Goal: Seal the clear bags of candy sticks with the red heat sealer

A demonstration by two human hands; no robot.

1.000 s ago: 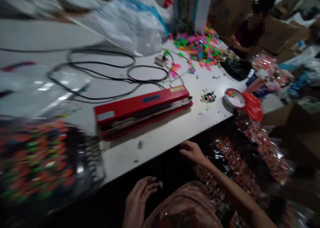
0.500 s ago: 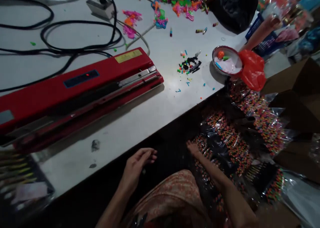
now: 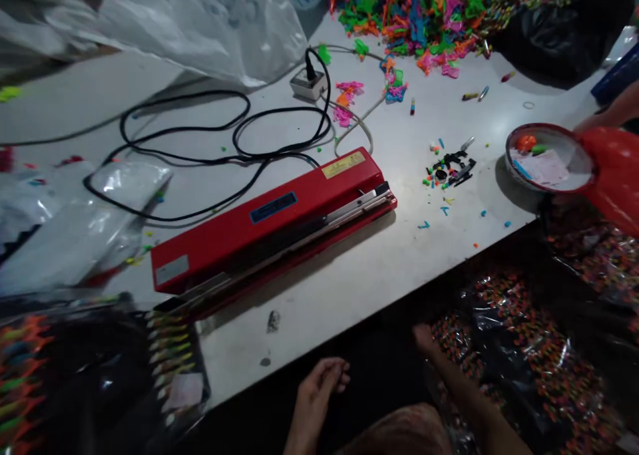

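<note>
Bags of coloured pieces (image 3: 542, 348): below the bench (image 3: 319, 308), right of the red machine (image 3: 314, 192); pulling one roughly could spill the others.
Your left hand (image 3: 323, 382): before the red machine, fingers curled; whether they pinch something is unclear.
Your right hand (image 3: 423, 338): near the bags; darkness hides your fingers' state.
Small pieces (image 3: 441, 175): right of the red machine; your brushing arm could scatter them.

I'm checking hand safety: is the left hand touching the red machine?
Apart. The head view shows bare white tabletop between the red machine and the left hand, which appears below the table's front edge.
</note>
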